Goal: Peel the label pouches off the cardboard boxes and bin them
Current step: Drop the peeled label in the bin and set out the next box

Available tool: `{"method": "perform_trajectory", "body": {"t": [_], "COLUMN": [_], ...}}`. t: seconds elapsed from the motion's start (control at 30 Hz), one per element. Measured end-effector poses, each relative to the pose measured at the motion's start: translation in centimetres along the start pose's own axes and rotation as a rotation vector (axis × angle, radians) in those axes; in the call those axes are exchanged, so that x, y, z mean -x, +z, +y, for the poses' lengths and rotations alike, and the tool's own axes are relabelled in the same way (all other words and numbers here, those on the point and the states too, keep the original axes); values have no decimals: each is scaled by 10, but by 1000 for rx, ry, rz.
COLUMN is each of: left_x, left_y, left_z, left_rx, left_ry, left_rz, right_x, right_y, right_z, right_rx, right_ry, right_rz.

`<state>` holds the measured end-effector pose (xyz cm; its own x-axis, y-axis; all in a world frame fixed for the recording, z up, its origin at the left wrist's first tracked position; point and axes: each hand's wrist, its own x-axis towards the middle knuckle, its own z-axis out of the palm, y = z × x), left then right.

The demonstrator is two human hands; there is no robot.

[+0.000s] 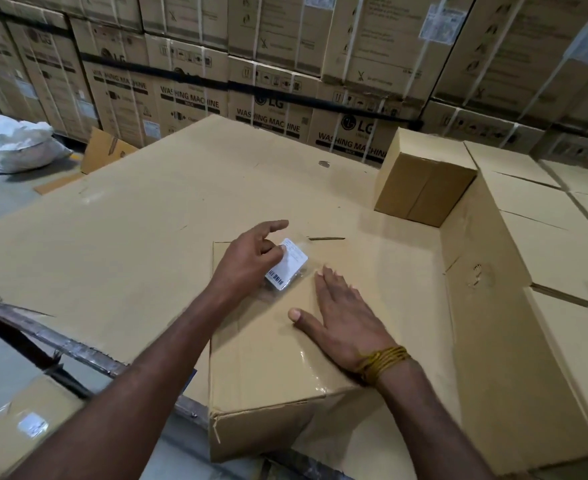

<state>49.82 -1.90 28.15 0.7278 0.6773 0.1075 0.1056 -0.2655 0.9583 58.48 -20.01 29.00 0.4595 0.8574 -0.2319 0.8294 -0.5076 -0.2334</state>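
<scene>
Currently left hand [251, 258] pinches the label pouch [287, 265] at frame centre, part-lifted off the cardboard box [268, 358]; right hand [341, 320] lies flat, fingers straight, bracing the box. Risk: film tears, or box slides.

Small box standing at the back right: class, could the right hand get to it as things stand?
Probably yes. The right hand lies flat on the near box holding nothing, and only bare cardboard sheet lies between it and the small box. Reach length can't be judged.
</scene>
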Motion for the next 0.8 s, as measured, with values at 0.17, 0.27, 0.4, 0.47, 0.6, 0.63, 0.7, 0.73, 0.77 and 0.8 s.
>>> {"method": "perform_trajectory", "body": {"t": [0.17, 0.27, 0.4, 0.47, 0.6, 0.63, 0.7, 0.73, 0.77, 0.8], "left_x": [1, -1, -4, -4, -6, -6, -6, -6, -7, -7], "left_y": [0, 1, 2, 1, 0, 0, 1, 2, 2, 2], "left_z": [2, 4, 1, -2, -6, -5, -4, -4, -4, -3], "left_rx": [0, -20, -10, 36, 56, 56, 31, 18, 10, 6], "left_ry": [-11, -25, -22, -26, -8, -11, -15, -14, -14, -12], "left_rz": [-33, -58, -60, -58, -72, -73, -75, -78, -80, -83], "right_x": [57, 44, 2, 7, 64, 72, 70, 60, 47, 33], "right_y": [4, -4, -4, -1, -1, -3, -8, -8, -8, -7], "right_z": [8, 17, 4, -3, -3, 1, 6, 8, 8, 6], "right_rx": [1, 7, -26, -1, -28, -23, -11, -17, -30, -39], "right_ry": [-116, -69, 13, 0, -87, -85, -59, -45, -35, -24], "right_rz": [-113, -123, -10, -22, -143, -167, -186, -174, -144, -104]}}
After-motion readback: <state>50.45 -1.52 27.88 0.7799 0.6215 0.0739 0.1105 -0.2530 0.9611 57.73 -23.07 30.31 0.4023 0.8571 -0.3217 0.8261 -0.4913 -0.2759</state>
